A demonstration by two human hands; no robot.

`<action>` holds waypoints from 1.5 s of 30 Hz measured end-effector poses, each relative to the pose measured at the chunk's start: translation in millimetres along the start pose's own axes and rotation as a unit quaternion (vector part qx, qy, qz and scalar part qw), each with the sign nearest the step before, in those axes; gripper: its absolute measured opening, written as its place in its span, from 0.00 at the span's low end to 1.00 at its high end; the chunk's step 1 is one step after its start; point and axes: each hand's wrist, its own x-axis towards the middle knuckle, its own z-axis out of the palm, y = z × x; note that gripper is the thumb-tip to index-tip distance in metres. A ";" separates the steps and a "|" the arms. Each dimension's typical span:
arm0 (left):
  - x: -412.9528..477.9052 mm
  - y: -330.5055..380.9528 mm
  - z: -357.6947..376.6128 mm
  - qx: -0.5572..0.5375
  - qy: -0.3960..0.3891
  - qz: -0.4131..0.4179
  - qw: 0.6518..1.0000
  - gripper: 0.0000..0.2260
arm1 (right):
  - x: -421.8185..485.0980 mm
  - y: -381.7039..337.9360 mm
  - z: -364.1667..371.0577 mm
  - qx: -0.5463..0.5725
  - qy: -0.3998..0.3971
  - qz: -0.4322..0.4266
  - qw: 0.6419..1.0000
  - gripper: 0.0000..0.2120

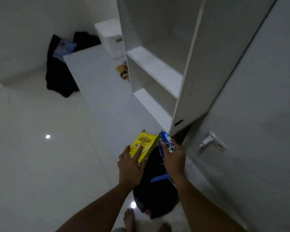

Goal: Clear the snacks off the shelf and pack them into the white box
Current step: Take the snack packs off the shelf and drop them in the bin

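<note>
Left hand (131,168) grips the yellow snack pack (144,146), fingers laid across the printed face and thumb at its edge. Right hand (173,158) is curled round the blue packet (166,143). Both packs are clear of the shelf unit (157,67), held above a dark bag (154,195) on the floor (40,164). The white box (110,36) stands well apart, on the floor beyond the shelf unit's far side.

Risks (judgement):
- The box top looks closed, though the frame is blurred. With both hands loaded, opening it means shifting a pack, and a drop is likely.
- The blue film looks slick and could slide out of the grip.
- The dark bag lies underfoot in dim light, so a stumble is possible.
- More snacks (123,72) show just past the shelf unit's left side panel and are easily missed. I cannot tell what they rest on.

Materials:
- Yellow pack: flat-faced, rectangular, fairly stiff.
- Blue packet: glossy, crinkled, soft.
- Shelf boards: matte white, square-edged.
- Floor: polished tile, mirrors lamp spots.
- Box: smooth white plastic, rounded corners, slot handle.
</note>
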 end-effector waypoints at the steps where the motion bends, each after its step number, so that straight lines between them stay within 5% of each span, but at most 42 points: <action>1: -17.9 -2.4 15.0 0.008 -0.025 0.001 1.000 0.25 | -10.3 21.7 -3.6 -0.012 -0.016 0.030 0.999 0.28; 7: -93.6 -25.4 85.3 -0.011 -0.146 -0.078 0.986 0.26 | -62.9 117.8 -4.4 -0.064 -0.093 0.170 0.979 0.19; 12: -113.8 -55.6 130.4 -0.056 -0.216 -0.212 0.951 0.33 | -87.2 177.7 24.5 -0.102 -0.162 0.231 0.954 0.22; 14: -114.2 -67.9 147.4 -0.075 -0.236 -0.254 0.935 0.39 | -87.5 190.9 38.9 -0.089 -0.161 0.271 0.945 0.21; 19: -96.7 -99.7 206.6 -0.145 -0.284 -0.325 0.890 0.29 | -67.2 230.1 72.8 -0.073 -0.142 0.347 0.924 0.23; 22: -80.5 -118.0 248.1 -0.175 -0.286 -0.355 0.873 0.37 | -48.1 262.9 89.0 -0.072 -0.136 0.368 0.917 0.24; 27: -59.8 -144.7 311.2 -0.185 -0.309 -0.367 0.858 0.38 | -18.0 306.2 113.1 -0.077 -0.118 0.364 0.921 0.30; 32: -37.8 -146.8 332.2 -0.253 -0.305 -0.343 0.852 0.37 | -3.4 333.3 132.2 -0.031 -0.188 0.408 0.893 0.31; 36: -37.8 -144.6 322.5 -0.262 -0.312 -0.306 0.860 0.24 | -4.5 345.2 129.2 -0.001 -0.159 0.417 0.895 0.33; 40: -46.5 -140.5 301.9 -0.250 -0.298 -0.292 0.874 0.16 | -10.3 347.2 118.6 -0.081 -0.170 0.405 0.895 0.48; 45: -48.1 -116.7 257.8 -0.223 -0.288 -0.278 0.889 0.15 | -13.0 300.7 95.7 -0.109 -0.214 0.347 0.906 0.29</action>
